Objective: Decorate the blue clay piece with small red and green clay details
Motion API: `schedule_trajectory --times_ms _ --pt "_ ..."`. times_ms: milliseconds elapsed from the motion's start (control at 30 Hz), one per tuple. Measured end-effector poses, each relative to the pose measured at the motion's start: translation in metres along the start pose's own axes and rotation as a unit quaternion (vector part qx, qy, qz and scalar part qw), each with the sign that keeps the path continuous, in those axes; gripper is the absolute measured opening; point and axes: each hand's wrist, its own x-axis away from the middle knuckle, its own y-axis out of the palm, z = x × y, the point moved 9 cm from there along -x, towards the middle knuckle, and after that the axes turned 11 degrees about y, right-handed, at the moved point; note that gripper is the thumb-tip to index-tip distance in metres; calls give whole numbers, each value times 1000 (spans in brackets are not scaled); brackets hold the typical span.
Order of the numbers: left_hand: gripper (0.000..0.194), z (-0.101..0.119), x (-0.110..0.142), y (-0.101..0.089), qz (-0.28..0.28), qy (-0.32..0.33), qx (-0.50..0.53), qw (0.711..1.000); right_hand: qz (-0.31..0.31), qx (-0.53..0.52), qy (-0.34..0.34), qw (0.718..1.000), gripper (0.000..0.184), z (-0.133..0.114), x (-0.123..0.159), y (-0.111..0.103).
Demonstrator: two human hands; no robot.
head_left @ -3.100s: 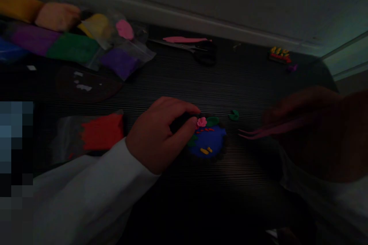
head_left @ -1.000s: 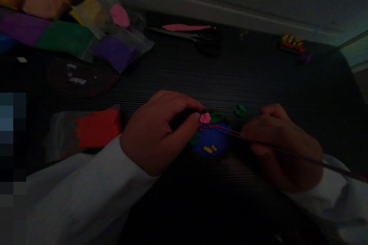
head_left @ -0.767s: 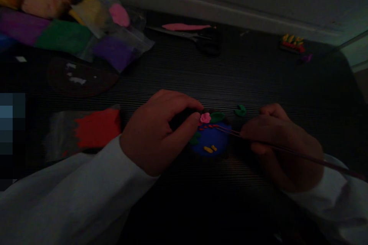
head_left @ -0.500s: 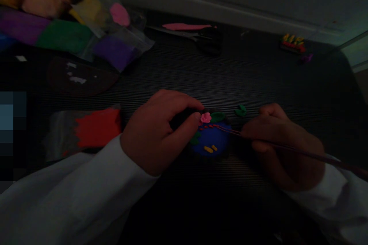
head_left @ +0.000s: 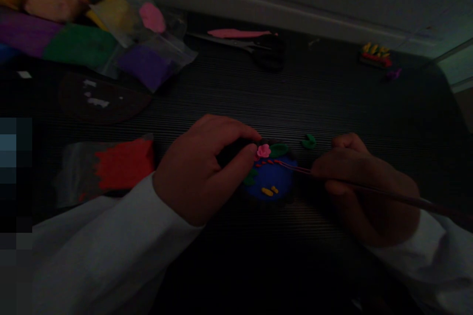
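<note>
A small round clay pond (head_left: 273,179), blue with a dark rim, lies on the dark table. It bears a pink flower (head_left: 263,151), green leaves (head_left: 279,150), a row of small red clay pieces (head_left: 268,162) and two yellow pieces (head_left: 267,191). Thumb and forefinger of my left hand (head_left: 207,167) grip its upper left edge. In my right hand (head_left: 369,187) is a slim modelling tool (head_left: 399,197), held like a pen. Its thin tip touches the right end of the red row. A loose green lily pad (head_left: 309,141) lies just beyond the pond.
Bags of coloured clay, green (head_left: 83,44) and purple (head_left: 148,66) among them, fill the back left. Nearer lies a bag of red clay (head_left: 125,165). Scissors (head_left: 254,49) and a pink knife-shaped tool (head_left: 236,34) are at the back. A small yellow-and-red clay piece (head_left: 375,55) sits back right.
</note>
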Motion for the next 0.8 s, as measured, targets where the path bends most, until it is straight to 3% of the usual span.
schedule_trajectory --times_ms 500,800 --pt "21 -1 0 0 1 -7 3 1000 -7 21 22 1000 13 2 -2 2" --pt "21 0 0 2 -5 3 7 1000 1 33 -7 999 10 -1 -5 1"
